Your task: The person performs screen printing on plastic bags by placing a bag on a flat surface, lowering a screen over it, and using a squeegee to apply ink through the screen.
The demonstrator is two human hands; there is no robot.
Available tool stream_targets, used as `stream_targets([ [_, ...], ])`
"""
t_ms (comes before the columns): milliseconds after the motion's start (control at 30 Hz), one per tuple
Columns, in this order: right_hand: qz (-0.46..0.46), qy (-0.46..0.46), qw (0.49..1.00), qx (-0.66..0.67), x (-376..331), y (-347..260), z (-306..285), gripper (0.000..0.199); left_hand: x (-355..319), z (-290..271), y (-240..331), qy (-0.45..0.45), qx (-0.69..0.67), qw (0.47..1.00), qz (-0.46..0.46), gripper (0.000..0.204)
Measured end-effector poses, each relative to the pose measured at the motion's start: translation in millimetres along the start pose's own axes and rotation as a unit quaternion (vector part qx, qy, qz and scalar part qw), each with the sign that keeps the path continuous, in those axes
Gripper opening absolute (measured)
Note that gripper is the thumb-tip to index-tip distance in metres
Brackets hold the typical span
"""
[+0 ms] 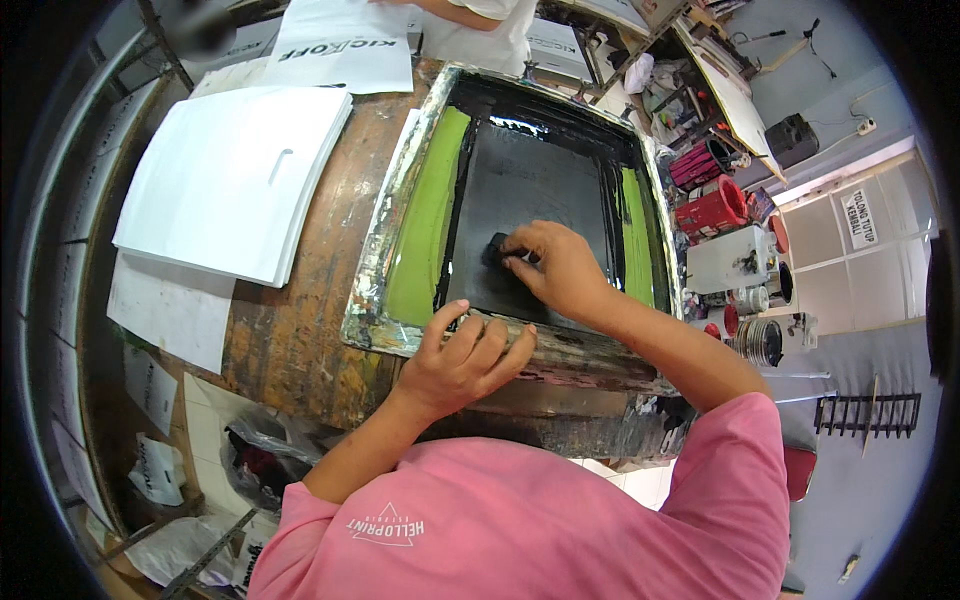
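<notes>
A screen-printing frame (pixel 400 215) with a metal rim, green bands and a black inked mesh (pixel 530 180) lies on a paint-stained wooden table (pixel 300 330). My right hand (pixel 555 265) presses a small dark pad or rag (pixel 495 248) onto the black mesh near its lower middle. My left hand (pixel 465 355) grips the near rail of the frame (pixel 580 360), fingers curled over its edge. Both forearms come out of pink sleeves.
A stack of white sheets (pixel 235 175) lies on the table to the left, with more printed white paper (pixel 345 45) beyond. Another person in white (pixel 480 30) stands at the far side. Red containers (pixel 715 205), tins and clutter crowd the right.
</notes>
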State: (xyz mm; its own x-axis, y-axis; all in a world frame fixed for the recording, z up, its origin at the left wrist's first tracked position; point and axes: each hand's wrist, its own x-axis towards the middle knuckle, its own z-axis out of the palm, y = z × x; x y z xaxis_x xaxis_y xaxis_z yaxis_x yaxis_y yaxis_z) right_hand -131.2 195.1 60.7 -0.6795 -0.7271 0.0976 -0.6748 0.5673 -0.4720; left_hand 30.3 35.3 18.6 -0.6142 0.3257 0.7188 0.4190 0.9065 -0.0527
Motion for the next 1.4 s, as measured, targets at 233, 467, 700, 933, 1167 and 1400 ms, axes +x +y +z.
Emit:
stream_targets([
  [233,-0.173,-0.086,0.946,-0.258,-4,-7,-25,0.024,-3,4,-1,0.014,0.014,1.0,-0.001,0.032],
  [467,-0.172,-0.094,0.959,-0.204,-3,6,-13,0.021,1,1,-2,-0.002,0.006,1.0,0.004,0.034],
  [700,-0.169,-0.062,0.955,-0.238,7,20,-7,0.008,-3,4,1,-0.022,-0.013,1.0,-0.008,0.037],
  [933,-0.074,0.063,0.95,-0.297,89,100,14,0.009,-12,9,3,-0.031,-0.009,0.999,-0.004,0.035],
  [1167,0.018,0.087,0.954,-0.287,153,164,17,0.013,-9,7,6,-0.029,-0.015,0.999,-0.011,0.034],
  [1400,-0.068,-0.018,0.974,-0.214,125,132,5,0.013,-8,5,2,-0.032,-0.003,0.999,-0.012,0.031],
])
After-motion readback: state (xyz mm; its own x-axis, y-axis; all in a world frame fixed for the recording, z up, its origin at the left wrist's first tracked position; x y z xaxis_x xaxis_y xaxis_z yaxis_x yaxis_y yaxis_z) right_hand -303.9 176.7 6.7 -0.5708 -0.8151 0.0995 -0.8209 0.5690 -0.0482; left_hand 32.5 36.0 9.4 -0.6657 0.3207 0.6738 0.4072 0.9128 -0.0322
